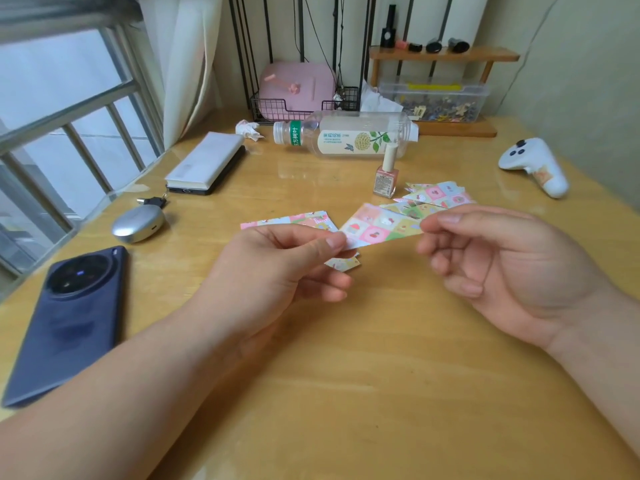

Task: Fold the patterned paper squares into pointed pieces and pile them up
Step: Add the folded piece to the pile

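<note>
A patterned paper piece [381,227] with pink, green and yellow squares is held above the table between both hands. My left hand [284,268] pinches its lower left corner between thumb and forefinger. My right hand [498,261] pinches its right end. Behind my left hand lie flat patterned paper squares [298,219], and a small bit of them [344,262] peeks out below the held paper. A pile of folded pointed pieces [438,196] lies on the table beyond my right hand.
The wooden table [346,375] also bears a dark phone [69,323], a silver earbud case [138,225], a book [204,162], a lying bottle [346,138], a pink nail polish bottle [386,176] and a white controller [535,166]. A window is at left.
</note>
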A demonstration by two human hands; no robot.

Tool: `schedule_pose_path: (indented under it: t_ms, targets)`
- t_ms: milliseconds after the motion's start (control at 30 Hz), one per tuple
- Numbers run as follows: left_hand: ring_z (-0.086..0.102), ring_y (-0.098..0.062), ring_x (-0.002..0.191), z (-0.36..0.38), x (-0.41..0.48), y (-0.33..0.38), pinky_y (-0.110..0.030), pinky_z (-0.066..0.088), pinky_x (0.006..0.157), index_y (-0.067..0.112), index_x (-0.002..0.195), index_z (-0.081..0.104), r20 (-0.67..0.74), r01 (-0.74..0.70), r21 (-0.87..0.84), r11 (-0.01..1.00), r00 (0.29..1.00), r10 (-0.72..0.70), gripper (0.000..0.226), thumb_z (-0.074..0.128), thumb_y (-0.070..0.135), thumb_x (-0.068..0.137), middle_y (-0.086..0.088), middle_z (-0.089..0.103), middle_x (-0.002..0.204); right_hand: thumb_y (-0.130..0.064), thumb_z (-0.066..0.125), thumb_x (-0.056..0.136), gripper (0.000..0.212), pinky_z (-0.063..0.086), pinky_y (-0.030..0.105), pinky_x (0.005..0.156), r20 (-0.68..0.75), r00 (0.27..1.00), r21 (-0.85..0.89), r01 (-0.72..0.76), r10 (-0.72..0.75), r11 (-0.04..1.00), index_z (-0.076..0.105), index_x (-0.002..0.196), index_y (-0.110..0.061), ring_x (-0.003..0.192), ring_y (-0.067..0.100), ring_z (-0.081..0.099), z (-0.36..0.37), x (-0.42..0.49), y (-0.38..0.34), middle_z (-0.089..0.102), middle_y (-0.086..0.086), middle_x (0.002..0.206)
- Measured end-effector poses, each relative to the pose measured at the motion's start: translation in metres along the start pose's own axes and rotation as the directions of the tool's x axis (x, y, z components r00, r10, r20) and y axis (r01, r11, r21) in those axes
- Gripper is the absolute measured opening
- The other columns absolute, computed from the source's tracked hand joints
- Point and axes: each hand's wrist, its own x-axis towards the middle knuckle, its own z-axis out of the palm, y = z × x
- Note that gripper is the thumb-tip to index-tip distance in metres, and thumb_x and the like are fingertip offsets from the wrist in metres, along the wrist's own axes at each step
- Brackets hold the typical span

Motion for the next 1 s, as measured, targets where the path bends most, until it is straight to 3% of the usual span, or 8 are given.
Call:
schedule_pose_path:
  t_ms: [167, 433, 600, 700, 767, 867, 933, 1000]
  targets:
    - [0.068, -0.026, 0.063, 0.0, 0.001, -0.003, -0.031, 0.058, 0.057, 0.002, 0.083, 0.075, -0.053, -0.03, 0.04, 0.999, 0.998, 0.032, 0.007, 0.07, 0.002, 0.088, -0.015, 0.074, 0.08, -0.011, 0.068, 0.071, 0.013, 0.036, 0.023, 0.036, -0.002, 1.0, -0.165, 0.007, -0.007, 0.986, 0.068, 0.076, 0.001, 0.054, 0.019, 0.055, -0.004, 0.003, 0.004, 0.068, 0.021, 0.071]
    - [0.059, -0.018, 0.058, -0.002, 0.003, 0.003, -0.032, 0.051, 0.05, 0.004, 0.091, 0.067, -0.205, -0.127, 0.163, 0.978, 0.966, 0.16, 0.015, 0.057, 0.01, 0.1, -0.002, 0.073, 0.085, -0.004, 0.061, 0.093, 0.023, 0.04, 0.021, 0.041, -0.22, 0.913, -0.284, 0.276, -0.342, 0.918, 0.07, 0.073, -0.012, 0.063, 0.018, 0.06, -0.041, 0.022, -0.012, 0.073, 0.009, 0.076]
    - [0.056, -0.017, 0.055, -0.002, 0.005, 0.0, -0.03, 0.049, 0.048, 0.005, 0.093, 0.066, -0.193, -0.14, 0.236, 0.962, 0.963, 0.188, 0.017, 0.057, 0.017, 0.101, 0.001, 0.07, 0.078, -0.01, 0.062, 0.094, 0.009, 0.022, 0.017, 0.034, -0.338, 0.935, -0.3, 0.004, -0.11, 0.954, 0.066, 0.086, -0.009, 0.047, 0.014, 0.048, -0.069, 0.042, -0.012, 0.071, 0.013, 0.076]
    - [0.058, -0.015, 0.057, -0.003, 0.005, 0.0, -0.03, 0.05, 0.053, 0.007, 0.092, 0.066, -0.162, -0.13, 0.326, 0.937, 0.968, 0.191, 0.018, 0.058, 0.02, 0.101, 0.005, 0.069, 0.073, -0.011, 0.065, 0.092, 0.006, 0.015, 0.013, 0.037, -0.421, 0.903, -0.391, -0.09, -0.091, 0.916, 0.066, 0.092, -0.005, 0.032, 0.01, 0.028, -0.084, 0.048, -0.013, 0.057, 0.009, 0.054]
    - [0.059, -0.008, 0.059, -0.006, 0.006, -0.001, -0.022, 0.05, 0.058, 0.02, 0.087, 0.067, -0.129, -0.116, 0.502, 0.857, 0.97, 0.206, 0.016, 0.06, 0.028, 0.1, 0.015, 0.069, 0.072, -0.015, 0.071, 0.085, 0.008, 0.02, 0.015, 0.039, -0.458, 0.871, -0.476, -0.072, -0.178, 0.876, 0.07, 0.087, -0.007, 0.032, 0.011, 0.027, -0.087, 0.048, -0.015, 0.048, 0.003, 0.046]
    - [0.057, 0.004, 0.072, -0.013, 0.007, -0.002, -0.007, 0.039, 0.059, 0.032, 0.083, 0.066, -0.059, -0.111, 0.792, 0.6, 0.965, 0.257, 0.011, 0.067, 0.037, 0.093, 0.026, 0.064, 0.088, -0.023, 0.076, 0.076, 0.012, 0.028, 0.025, 0.051, -0.423, 0.86, -0.609, -0.035, -0.286, 0.793, 0.071, 0.075, -0.012, 0.045, 0.015, 0.038, -0.078, 0.04, -0.013, 0.048, -0.011, 0.04]
    - [0.052, 0.003, 0.094, -0.016, 0.008, 0.002, -0.006, 0.035, 0.072, 0.035, 0.1, 0.069, -0.004, -0.124, 0.876, 0.467, 0.964, 0.265, 0.009, 0.068, 0.038, 0.092, 0.025, 0.058, 0.113, -0.021, 0.076, 0.08, 0.012, 0.029, 0.028, 0.054, -0.344, 0.888, -0.672, -0.006, -0.305, 0.74, 0.071, 0.072, -0.014, 0.049, 0.015, 0.038, -0.068, 0.035, -0.007, 0.05, -0.011, 0.043]
    - [0.049, -0.004, 0.117, -0.017, 0.009, 0.005, -0.015, 0.035, 0.09, 0.033, 0.123, 0.065, 0.023, -0.098, 0.924, 0.369, 0.979, 0.203, 0.034, 0.066, 0.044, 0.091, 0.022, 0.051, 0.134, -0.022, 0.074, 0.085, 0.015, 0.029, 0.026, 0.052, -0.232, 0.929, -0.73, 0.03, -0.289, 0.683, 0.072, 0.073, -0.014, 0.048, 0.013, 0.036, -0.054, 0.029, -0.002, 0.049, -0.007, 0.047]
